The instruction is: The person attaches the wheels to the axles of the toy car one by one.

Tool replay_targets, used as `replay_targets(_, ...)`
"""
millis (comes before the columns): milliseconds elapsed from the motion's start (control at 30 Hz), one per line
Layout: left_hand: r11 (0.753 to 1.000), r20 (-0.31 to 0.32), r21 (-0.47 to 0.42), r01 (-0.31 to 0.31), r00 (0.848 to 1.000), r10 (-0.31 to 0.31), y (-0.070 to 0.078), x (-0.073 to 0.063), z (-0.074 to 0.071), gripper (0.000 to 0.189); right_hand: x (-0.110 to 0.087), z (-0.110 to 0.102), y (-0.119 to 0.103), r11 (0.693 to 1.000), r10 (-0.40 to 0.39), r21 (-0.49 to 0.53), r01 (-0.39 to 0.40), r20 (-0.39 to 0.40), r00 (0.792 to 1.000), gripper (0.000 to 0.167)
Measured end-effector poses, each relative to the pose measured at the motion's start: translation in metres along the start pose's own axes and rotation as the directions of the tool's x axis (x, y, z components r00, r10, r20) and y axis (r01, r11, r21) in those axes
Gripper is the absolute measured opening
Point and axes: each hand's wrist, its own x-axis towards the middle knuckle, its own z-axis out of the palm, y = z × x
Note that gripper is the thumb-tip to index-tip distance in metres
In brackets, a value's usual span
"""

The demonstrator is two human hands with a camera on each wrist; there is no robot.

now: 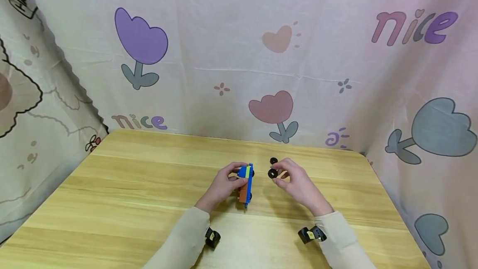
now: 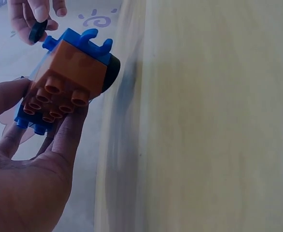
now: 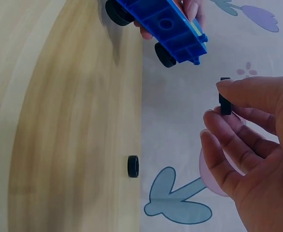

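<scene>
My left hand (image 1: pixel 224 182) grips a toy car (image 1: pixel 248 184) built of blue, orange and green blocks, holding it by its body with the blue base turned toward the right. Orange studs show on the car (image 2: pixel 74 72) in the left wrist view. In the right wrist view its blue underside (image 3: pixel 168 24) faces the camera, with two black wheels along one side. My right hand (image 1: pixel 300 184) pinches a loose black wheel (image 3: pixel 225 99) between thumb and fingers, a short gap away from the car.
A second loose black wheel (image 1: pixel 274 160) stands on the wooden table (image 1: pixel 149 202) just beyond my right hand. Behind the table's far edge hangs a printed curtain (image 1: pixel 209 53), and more cloth hangs at both sides.
</scene>
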Motion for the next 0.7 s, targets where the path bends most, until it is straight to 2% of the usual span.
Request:
replay_targets(200, 1.0, 0.001, -0.001, 0.003, 1.0, -0.003, 0.0, 0.001, 0.002, 0.042, 0.001, 0.004, -0.001, 0.999, -0.033, -0.017, 0.033, 0.007, 0.999, 0.031)
replay_targets(400, 1.0, 0.0, -0.006, 0.018, 1.0, -0.018, -0.001, 0.0, 0.002, 0.042, 0.002, 0.006, -0.005, 0.999, -0.026, -0.034, 0.027, 0.014, 1.0, 0.03)
replay_targets(700, 1.0, 0.008, -0.011, -0.009, 1.0, 0.009, 0.0, 0.001, 0.001, 0.043, 0.005, 0.012, -0.011, 0.999, -0.044, -0.023, 0.045, 0.017, 0.999, 0.03)
